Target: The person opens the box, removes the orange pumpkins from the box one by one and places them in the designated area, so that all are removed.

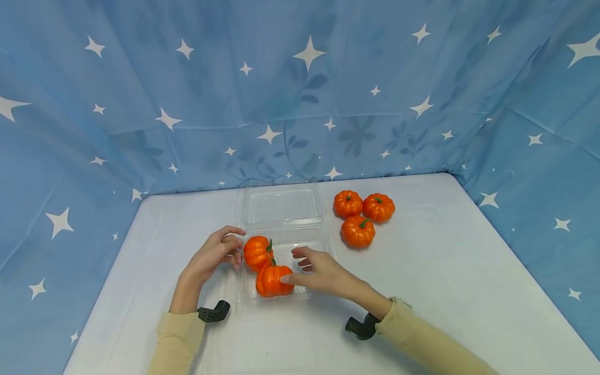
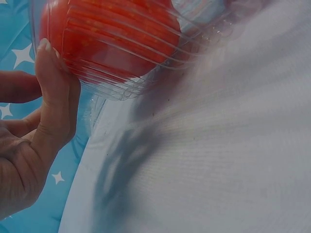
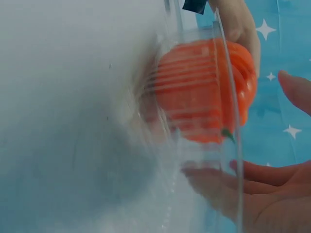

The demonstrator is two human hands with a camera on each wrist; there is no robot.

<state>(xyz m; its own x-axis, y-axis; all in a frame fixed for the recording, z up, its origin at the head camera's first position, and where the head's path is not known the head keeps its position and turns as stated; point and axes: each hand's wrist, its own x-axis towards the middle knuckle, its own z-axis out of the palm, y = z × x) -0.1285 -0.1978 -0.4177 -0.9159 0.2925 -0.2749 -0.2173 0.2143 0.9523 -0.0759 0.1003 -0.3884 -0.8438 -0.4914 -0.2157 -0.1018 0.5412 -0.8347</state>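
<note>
In the head view a clear plastic clamshell box (image 1: 302, 237) lies unfolded on the table, its lid (image 1: 283, 204) flat behind the base. Two small orange pumpkins with green stems are in the base: one pumpkin (image 1: 257, 253) at the back left, another pumpkin (image 1: 269, 282) in front. My left hand (image 1: 216, 252) is at the base's left side; in the left wrist view a straight fingertip touches the clear wall. Over the base's right part hovers my right hand (image 1: 321, 271), thumb and fingers spread, the thumb overlapping the front pumpkin. The right wrist view shows no pumpkin in its grasp.
Three more orange pumpkins (image 1: 358, 232) form a cluster on the white table (image 1: 445, 271), right of the box. A blue curtain (image 1: 225, 104) with white stars hangs behind and along the sides. Each wrist wears a black camera mount (image 1: 214, 311).
</note>
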